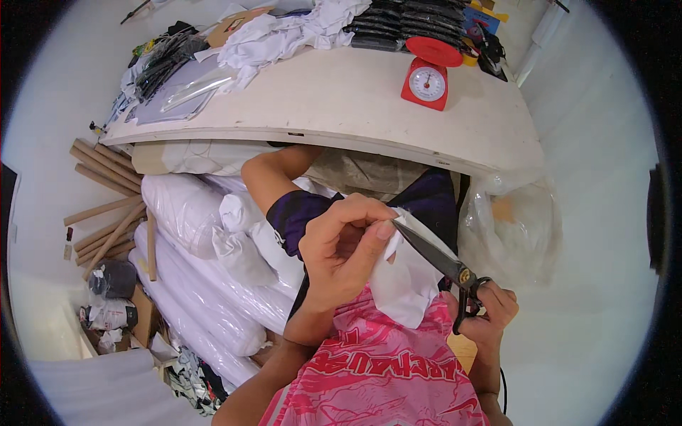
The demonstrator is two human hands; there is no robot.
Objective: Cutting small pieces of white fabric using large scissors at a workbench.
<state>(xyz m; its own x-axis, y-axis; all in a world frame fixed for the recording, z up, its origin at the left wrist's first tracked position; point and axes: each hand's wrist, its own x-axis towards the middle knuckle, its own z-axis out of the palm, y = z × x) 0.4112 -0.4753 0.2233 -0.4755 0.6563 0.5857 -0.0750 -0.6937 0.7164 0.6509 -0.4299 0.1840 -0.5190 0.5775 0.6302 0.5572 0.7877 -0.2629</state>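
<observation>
My left hand (334,252) is raised in front of my chest, thumb and forefinger pinched on the top edge of a piece of white cloth (405,290). The cloth hangs down from there over my pink shirt and lap. A pair of large black scissors (435,254) is in my right hand (494,316), whose fingers are in the handle loops. Its blades look together or nearly so and slant up to the left. Their tip reaches the cloth's upper edge, right beside my left thumb. Whether the tip touches the thread or cloth there I cannot tell.
Ahead stands a pale table (327,99) with a red dial scale (428,82), stacked black packets (405,25) and heaped white cloth (284,39). Plastic-wrapped white rolls (206,284) and cardboard tubes (106,177) lie to the left. Clear plastic sheeting (508,234) is at the right.
</observation>
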